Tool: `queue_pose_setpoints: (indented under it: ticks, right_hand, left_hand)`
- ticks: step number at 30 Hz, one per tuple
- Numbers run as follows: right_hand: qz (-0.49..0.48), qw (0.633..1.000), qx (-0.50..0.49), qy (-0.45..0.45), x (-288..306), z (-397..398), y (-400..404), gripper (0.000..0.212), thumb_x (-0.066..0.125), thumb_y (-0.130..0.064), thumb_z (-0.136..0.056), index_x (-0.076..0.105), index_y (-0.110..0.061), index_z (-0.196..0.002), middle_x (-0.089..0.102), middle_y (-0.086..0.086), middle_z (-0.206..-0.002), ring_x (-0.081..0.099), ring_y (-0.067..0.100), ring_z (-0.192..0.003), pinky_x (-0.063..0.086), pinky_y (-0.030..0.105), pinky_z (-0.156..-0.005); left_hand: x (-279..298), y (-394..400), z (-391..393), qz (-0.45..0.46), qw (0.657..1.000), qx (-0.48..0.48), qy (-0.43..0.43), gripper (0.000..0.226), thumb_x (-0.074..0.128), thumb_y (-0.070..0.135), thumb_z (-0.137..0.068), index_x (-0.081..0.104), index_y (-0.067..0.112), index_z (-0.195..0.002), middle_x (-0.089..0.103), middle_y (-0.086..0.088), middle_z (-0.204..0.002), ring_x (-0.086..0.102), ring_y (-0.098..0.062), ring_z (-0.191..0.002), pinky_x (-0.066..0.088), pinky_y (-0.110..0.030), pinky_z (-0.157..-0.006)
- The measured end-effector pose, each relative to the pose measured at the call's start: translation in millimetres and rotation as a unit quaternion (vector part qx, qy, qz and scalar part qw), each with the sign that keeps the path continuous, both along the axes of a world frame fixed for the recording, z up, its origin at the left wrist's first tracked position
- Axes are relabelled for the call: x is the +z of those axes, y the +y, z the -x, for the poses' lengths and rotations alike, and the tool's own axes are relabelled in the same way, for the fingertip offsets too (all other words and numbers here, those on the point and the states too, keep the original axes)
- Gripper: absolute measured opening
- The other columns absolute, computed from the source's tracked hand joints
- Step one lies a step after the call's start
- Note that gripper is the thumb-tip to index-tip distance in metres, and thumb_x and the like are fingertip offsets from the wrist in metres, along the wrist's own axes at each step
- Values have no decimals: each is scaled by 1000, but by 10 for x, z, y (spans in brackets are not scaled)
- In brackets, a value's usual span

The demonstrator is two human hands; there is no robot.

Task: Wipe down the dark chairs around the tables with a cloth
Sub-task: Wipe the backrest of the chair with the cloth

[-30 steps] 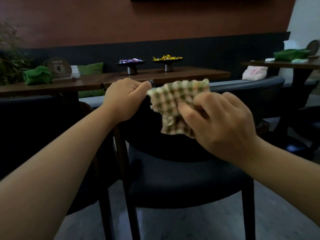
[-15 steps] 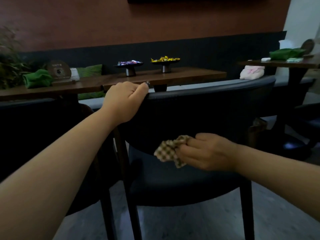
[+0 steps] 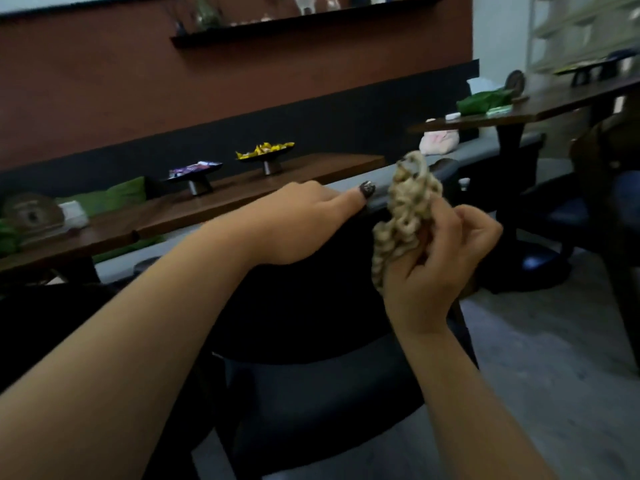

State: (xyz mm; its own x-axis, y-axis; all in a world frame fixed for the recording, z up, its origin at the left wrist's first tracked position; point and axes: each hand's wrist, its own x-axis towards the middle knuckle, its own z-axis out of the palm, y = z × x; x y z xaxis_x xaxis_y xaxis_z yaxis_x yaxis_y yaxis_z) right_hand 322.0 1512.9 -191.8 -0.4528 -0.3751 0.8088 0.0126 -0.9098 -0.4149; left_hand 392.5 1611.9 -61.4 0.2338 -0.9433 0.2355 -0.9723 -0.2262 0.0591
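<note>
At a dim café table row, a person leans over the back of a dark chair. Far left, a folded green cloth and a round wooden plaque sit on the long wooden table, with a green cushion on the bench behind it. Farther along the table stand two small pedestal dishes, one with purple-wrapped sweets, one with yellow-wrapped sweets. The left hand rests on the top rail of the chair back, fingers curled over the edge, the forefinger stretched along the rail with a dark painted nail showing. Just beside it, the right hand is raised level with the rail, fingers curled round a bunched checked cloth; the cloth is blurred and stands up out of the fist, and whether it touches the chair cannot be told. Right of the hands, a pink bundle lies on the bench, and a second table carries another green cloth.
</note>
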Motion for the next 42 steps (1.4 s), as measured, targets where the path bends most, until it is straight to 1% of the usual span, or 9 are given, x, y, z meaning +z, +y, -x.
queue_pose_setpoints:
  ticks: [4, 6, 8, 18, 25, 29, 36, 40, 42]
  right_hand:
    - [-259, 959, 116, -10, 174, 139, -613, 26, 50, -14, -95, 63, -2, -114, 45, 9, -111, 50, 18, -95, 35, 4, -87]
    - [-391, 885, 252, -29, 234, 145, -898, 29, 45, -16, -96, 65, -4, -113, 57, 14, -117, 57, 26, -105, 42, 24, -101]
    - [-390, 861, 322, -53, 275, 102, -907, 33, 42, -20, -96, 65, -6, -115, 65, 13, -115, 59, 25, -109, 44, 41, -101]
    - [-291, 910, 270, -123, 147, -1, -462, 49, 35, -6, -91, 52, -12, -136, 55, -1, -134, 50, 6, -124, 38, 14, -103]
    - [-162, 959, 229, -39, -291, -252, 342, 58, 30, -15, -94, 18, -7, -150, 21, 5, -157, 19, 10, -145, 18, 28, -118]
    - [-263, 928, 249, -83, -14, -104, -208, 56, 31, -36, -96, 34, -14, -147, 36, -1, -151, 31, 6, -139, 25, 21, -115]
    - [-436, 789, 349, -254, -236, -158, -807, 49, 42, 2, -92, 47, -14, -139, 57, 3, -123, 56, 15, -110, 46, 25, -95]
    - [-516, 771, 358, -104, -343, -118, -1048, 37, 41, -9, -97, 50, -7, -133, 60, -5, -93, 58, 8, -74, 49, 23, -67]
    - [-543, 744, 382, -77, -361, -99, -1089, 38, 38, -16, -100, 48, -3, -133, 63, 6, -114, 59, 15, -83, 46, 25, -72]
  left_hand:
    - [9, 64, -39, 3, 999, 9, 43, 50, 23, 60, -96, 61, 31, -81, 62, 4, -80, 59, -13, -77, 44, -34, -68]
    - [10, 50, -19, 6, 999, 5, 52, 49, 25, 61, -95, 60, 29, -78, 61, 5, -77, 58, -12, -74, 40, -32, -64]
    - [11, 48, -16, 13, 998, 9, 61, 52, 26, 62, -92, 62, 27, -81, 61, 4, -74, 58, -13, -72, 42, -32, -65]
    - [45, 59, 21, -4, 997, 7, 75, 45, 27, 59, -94, 61, 31, -82, 63, 3, -85, 60, -16, -83, 46, -37, -78]
    - [17, 85, 31, 11, 998, 26, 56, 55, 25, 64, -90, 61, 25, -81, 62, 2, -77, 59, -15, -73, 43, -33, -64]
    - [13, 81, 24, -2, 998, 19, 54, 52, 25, 62, -94, 58, 28, -74, 58, 4, -69, 56, -13, -64, 39, -32, -58]
    - [-18, 65, 33, -5, 999, 28, 39, 55, 22, 62, -95, 62, 27, -85, 59, 3, -72, 57, -13, -66, 34, -30, -57]
    - [1, 69, 88, -8, 999, 31, 40, 59, 20, 59, -98, 65, 22, -95, 61, -3, -79, 59, -20, -74, 39, -33, -60]
    - [10, 75, 101, -16, 999, 33, 38, 59, 19, 58, -99, 65, 21, -98, 61, -4, -81, 59, -20, -76, 40, -32, -62]
